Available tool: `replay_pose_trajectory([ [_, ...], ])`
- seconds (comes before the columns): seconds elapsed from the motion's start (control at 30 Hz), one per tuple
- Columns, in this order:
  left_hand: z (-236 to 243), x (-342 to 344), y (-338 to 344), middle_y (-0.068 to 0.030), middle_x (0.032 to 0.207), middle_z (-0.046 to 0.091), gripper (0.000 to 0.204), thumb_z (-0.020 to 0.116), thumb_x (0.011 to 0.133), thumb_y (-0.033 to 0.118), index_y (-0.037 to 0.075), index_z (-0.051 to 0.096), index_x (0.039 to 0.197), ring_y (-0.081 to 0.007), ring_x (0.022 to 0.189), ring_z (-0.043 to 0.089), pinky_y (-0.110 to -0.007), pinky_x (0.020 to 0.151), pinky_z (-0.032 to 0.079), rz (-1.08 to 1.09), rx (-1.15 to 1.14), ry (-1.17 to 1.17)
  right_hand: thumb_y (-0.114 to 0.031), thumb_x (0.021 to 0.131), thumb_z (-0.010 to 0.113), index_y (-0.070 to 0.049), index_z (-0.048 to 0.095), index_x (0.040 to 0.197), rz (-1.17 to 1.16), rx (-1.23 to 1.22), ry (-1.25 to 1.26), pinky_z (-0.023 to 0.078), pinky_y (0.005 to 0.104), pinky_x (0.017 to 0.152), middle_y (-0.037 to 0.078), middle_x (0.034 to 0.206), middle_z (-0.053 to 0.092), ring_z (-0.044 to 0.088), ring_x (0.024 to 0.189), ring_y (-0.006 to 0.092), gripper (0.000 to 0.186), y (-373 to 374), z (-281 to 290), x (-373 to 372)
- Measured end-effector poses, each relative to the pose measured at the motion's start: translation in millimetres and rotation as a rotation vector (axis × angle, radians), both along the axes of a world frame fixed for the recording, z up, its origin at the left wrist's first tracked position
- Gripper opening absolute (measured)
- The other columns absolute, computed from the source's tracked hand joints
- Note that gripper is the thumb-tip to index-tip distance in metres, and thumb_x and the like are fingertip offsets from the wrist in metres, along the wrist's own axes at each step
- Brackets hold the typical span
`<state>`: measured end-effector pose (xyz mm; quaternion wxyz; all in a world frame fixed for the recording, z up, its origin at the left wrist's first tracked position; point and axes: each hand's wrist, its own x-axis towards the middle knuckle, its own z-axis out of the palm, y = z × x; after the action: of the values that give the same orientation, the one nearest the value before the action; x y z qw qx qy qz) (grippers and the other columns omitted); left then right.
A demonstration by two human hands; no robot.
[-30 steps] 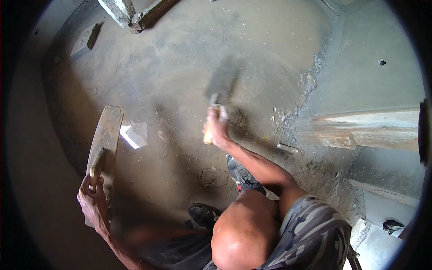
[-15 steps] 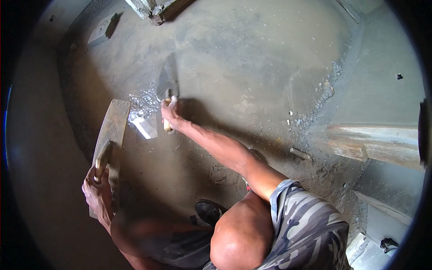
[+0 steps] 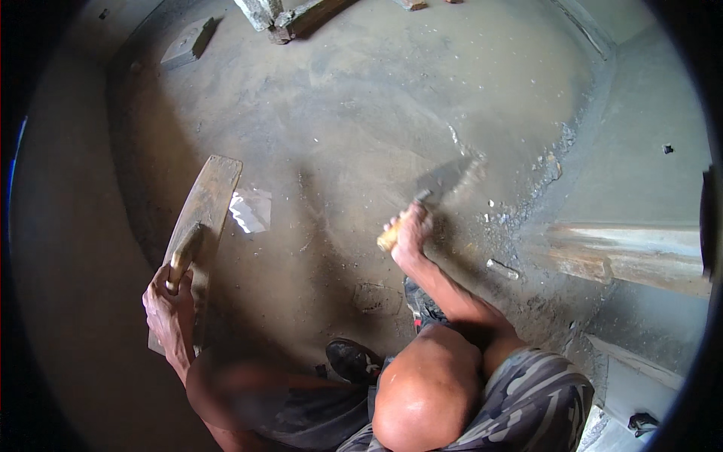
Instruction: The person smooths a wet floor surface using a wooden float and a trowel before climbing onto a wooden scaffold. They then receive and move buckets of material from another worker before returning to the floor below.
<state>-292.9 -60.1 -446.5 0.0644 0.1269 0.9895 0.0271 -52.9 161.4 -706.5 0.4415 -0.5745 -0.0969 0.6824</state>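
Observation:
At the left, my left hand (image 3: 169,305) is closed on the handle of a long plastering float (image 3: 215,184), whose flat board slants away from me above the wet floor. My right hand (image 3: 412,228) grips the wooden handle of a pointed trowel (image 3: 448,177). The trowel's blade points far and right, blurred by motion, low over the wet grey floor (image 3: 354,135) or touching it; I cannot tell which. A bright patch of reflected light (image 3: 250,211) shows on the floor between the two tools.
Loose rubble (image 3: 553,166) lines the foot of the right wall. A short broken stick (image 3: 502,269) lies near it. Timber pieces (image 3: 312,16) stand at the far side, with a block (image 3: 188,44) at far left. My shoe (image 3: 352,360) is close below; a ledge (image 3: 625,245) juts out right.
My right hand has swept the trowel rightward across the floor, away from the rippling water by the float. The left hand with the float has shifted only slightly.

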Motion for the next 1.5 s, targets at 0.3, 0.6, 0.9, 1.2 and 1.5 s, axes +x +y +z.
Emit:
replay_pose_trajectory([
  [0.3,-3,1,-4,-0.0169,0.115,0.066,0.044,0.069,0.085,0.036,0.011,0.066,0.121,-0.0344,0.105,0.063,-0.045,0.09,0.049,-0.027,-0.021,0.063,-0.039,0.1,0.053,-0.012,0.04,0.107,0.782,0.233,0.24,0.045,0.0327,0.038,0.001,0.068,0.045,0.05,0.049,0.012,0.031,-15,-62,-152],
  [0.6,4,-10,-18,-0.0169,0.109,0.066,0.042,0.068,0.085,0.034,0.012,0.066,0.121,-0.0363,0.103,0.063,-0.047,0.089,0.049,0.063,-0.07,-0.004,-0.031,0.098,0.053,-0.009,0.04,0.106,0.487,0.115,-0.193,0.044,0.0312,0.032,0.006,0.065,0.051,0.051,0.042,0.0168,0.027,-12,-33,-234],
  [0.9,1,7,4,-0.0181,0.102,0.069,0.035,0.068,0.085,0.029,0.01,0.068,0.115,-0.0358,0.094,0.067,-0.046,0.084,0.05,-0.036,0.07,-0.004,-0.032,0.097,0.056,-0.012,0.039,0.099,0.069,0.09,-0.072,0.047,0.0324,0.039,0.003,0.076,0.046,0.051,0.054,0.0149,0.027,14,-7,5],
  [1.2,1,7,0,-0.0171,0.101,0.069,0.036,0.069,0.084,0.03,0.011,0.068,0.115,-0.0364,0.095,0.066,-0.046,0.085,0.05,-0.022,0.098,0.043,-0.036,0.096,0.057,-0.01,0.04,0.105,0.373,0.143,-0.078,0.047,0.0304,0.039,0.003,0.079,0.049,0.051,0.055,0.0129,0.032,-22,36,-9],
  [1.5,0,7,12,-0.017,0.116,0.066,0.042,0.068,0.084,0.033,0.012,0.067,0.121,-0.0344,0.107,0.064,-0.046,0.091,0.049,0.011,0.034,-0.055,-0.036,0.096,0.059,-0.01,0.039,0.104,0.918,0.358,-0.05,0.044,0.0322,0.036,0.003,0.067,0.046,0.051,0.048,0.0163,0.034,11,-47,-226],
])
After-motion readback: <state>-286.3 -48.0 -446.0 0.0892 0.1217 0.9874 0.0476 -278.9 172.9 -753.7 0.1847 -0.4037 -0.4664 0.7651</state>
